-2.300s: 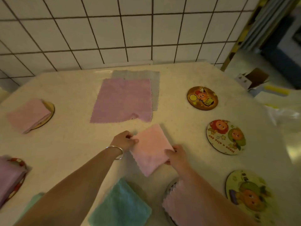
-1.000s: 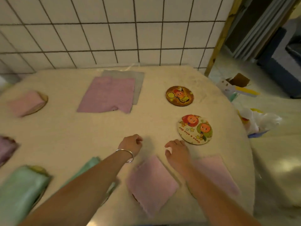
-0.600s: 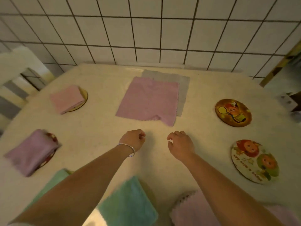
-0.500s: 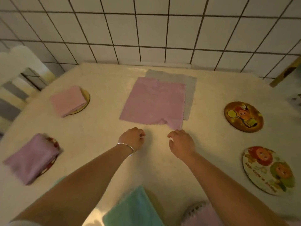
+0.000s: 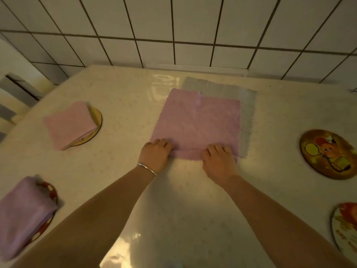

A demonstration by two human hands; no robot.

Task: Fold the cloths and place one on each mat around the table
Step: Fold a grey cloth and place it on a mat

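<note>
The tabletop [image 5: 116,171] was a glossy, pale, speckled surface set against a wall of white tiles [image 5: 193,20] with dark grout. At its far middle a pink cloth [image 5: 197,120], fleecy and square with scalloped edges, lay flat over a grey cloth [image 5: 248,113] that showed along the far and right sides. The left hand [image 5: 155,153], a bangle at its wrist, and the right hand [image 5: 218,159] each gripped the pink cloth's near edge with curled fingers, the near hem apparently turned up a little. To the left, a folded pink cloth [image 5: 68,124] sat on a round mat [image 5: 96,117], and a folded lilac cloth [image 5: 21,213] covered another mat [image 5: 50,192]. On the right, two round cartoon mats [image 5: 326,153] [image 5: 343,229] lay bare.
</note>
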